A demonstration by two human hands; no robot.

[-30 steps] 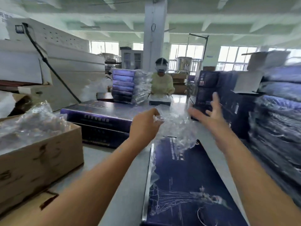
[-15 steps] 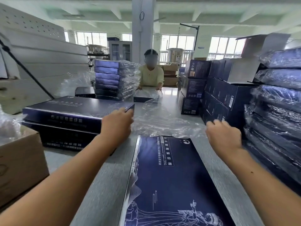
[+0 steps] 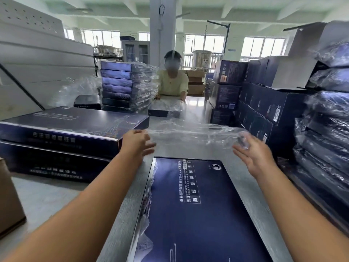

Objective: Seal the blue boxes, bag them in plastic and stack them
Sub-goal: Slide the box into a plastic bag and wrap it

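A long grey table [image 3: 47,195] runs away from the viewer through a bright workshop with windows along the far wall and a white pillar [image 3: 162,29] behind it; the right edge of the view is filled by a tall stack of bagged blue boxes [image 3: 326,129], each wrapped in crinkled clear film; just left of that stack stand dark cartons [image 3: 264,103] piled in rows. At the left, two unbagged blue boxes [image 3: 66,129] lie one on top of the other on the table, and the corner of a brown cardboard box [image 3: 9,195] shows at the left edge.

Directly in front of the viewer a flat blue box [image 3: 198,214] lies lengthwise on the table, printed side up, between the two bare forearms. Above its far end a clear plastic bag [image 3: 192,133] is stretched sideways in the air between the hands, not yet around the box.

A second bagged pile [image 3: 120,86] stands further up the table; beside it, at the far end, another person [image 3: 173,82] leans over a wrapped box [image 3: 164,109].

The left hand [image 3: 137,141] meets the bag's left end; it is blurred, so its grip cannot be told. The right hand [image 3: 253,154] faces palm inward, fingers nearly straight, film over its fingertips [image 3: 242,139], thumb apart.
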